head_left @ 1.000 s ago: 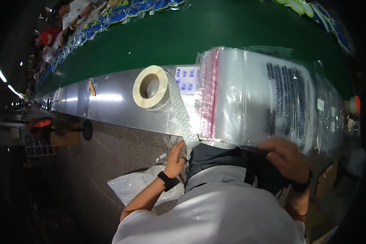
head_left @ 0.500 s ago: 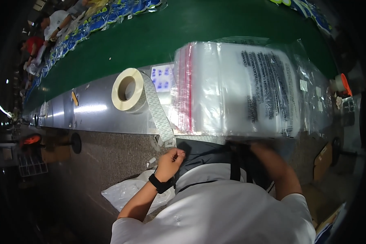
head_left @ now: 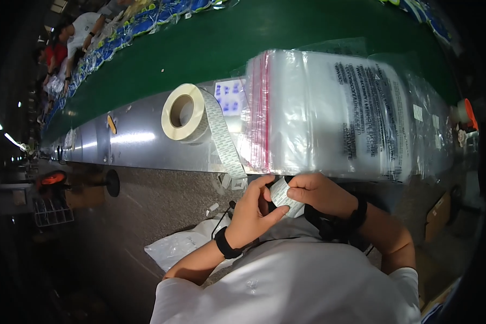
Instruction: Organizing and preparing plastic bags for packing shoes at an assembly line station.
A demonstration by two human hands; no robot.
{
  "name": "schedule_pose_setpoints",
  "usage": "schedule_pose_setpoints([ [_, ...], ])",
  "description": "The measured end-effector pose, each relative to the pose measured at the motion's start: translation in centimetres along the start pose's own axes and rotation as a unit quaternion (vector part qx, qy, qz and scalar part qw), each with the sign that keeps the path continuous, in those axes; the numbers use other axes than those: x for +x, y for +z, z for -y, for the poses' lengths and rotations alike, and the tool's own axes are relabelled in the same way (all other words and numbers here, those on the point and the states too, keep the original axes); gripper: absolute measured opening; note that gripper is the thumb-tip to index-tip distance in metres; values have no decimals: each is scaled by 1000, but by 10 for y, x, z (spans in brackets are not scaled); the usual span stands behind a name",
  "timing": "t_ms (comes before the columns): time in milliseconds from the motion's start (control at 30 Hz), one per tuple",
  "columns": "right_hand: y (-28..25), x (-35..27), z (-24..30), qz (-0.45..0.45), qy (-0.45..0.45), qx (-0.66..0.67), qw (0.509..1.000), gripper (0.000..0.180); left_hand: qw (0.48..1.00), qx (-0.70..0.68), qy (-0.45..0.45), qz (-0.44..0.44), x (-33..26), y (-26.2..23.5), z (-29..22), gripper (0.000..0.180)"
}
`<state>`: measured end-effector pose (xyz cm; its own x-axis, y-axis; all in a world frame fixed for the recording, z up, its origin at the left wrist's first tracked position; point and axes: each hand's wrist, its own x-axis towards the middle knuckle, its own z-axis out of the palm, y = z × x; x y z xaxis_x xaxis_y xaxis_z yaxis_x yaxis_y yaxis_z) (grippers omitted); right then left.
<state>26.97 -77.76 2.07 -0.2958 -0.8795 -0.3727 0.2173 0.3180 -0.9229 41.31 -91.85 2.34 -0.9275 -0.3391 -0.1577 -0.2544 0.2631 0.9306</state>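
Observation:
My left hand (head_left: 254, 208) and my right hand (head_left: 318, 193) meet in front of my chest, both pinching a small white label (head_left: 284, 195) between their fingers. A roll of white labels (head_left: 186, 112) lies on the metal ledge (head_left: 135, 143), and its printed strip (head_left: 225, 144) hangs down over the edge toward my left hand. A stack of clear zip bags with a red seal line and black print (head_left: 335, 110) rests on the ledge just beyond my hands. A dark item lies under my right wrist, mostly hidden.
A green conveyor belt (head_left: 210, 43) runs behind the ledge. Other people (head_left: 73, 40) work at the far upper left beside blue packets. A white plastic bag (head_left: 175, 245) lies on the floor at my left. An orange-topped object (head_left: 466, 113) stands at the right.
My right hand came up from the dark item to meet my left hand. Both now pinch a single label taken from the strip's end.

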Motion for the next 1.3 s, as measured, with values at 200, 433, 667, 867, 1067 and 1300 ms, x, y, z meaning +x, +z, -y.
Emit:
schedule_pose_setpoints([
  [200, -1, 2, 23, 62, -32, 20, 997, 25, 966, -186, -147, 101, 9, -21, -20, 46],
  [433, -6, -1, 25, 127, 29, -128, 983, 23, 945, -302, -110, -53, 21, -41, -12, 34],
  [667, 12, -3, 26, -65, -102, -102, 987, 12, 934, 233, 254, -100, 1, -30, -31, 32],
  [867, 18, 5, 31, -128, -171, -127, 969, 11, 994, 12, 101, -36, -5, -12, -32, 12],
  [1067, 13, 13, 23, -117, -306, -223, 918, 12, 928, -343, -142, 16, 7, -18, -14, 11],
  [1300, -15, -26, 33, -161, -239, -326, 900, 25, 965, -228, -13, -127, 26, -57, -19, 9],
])
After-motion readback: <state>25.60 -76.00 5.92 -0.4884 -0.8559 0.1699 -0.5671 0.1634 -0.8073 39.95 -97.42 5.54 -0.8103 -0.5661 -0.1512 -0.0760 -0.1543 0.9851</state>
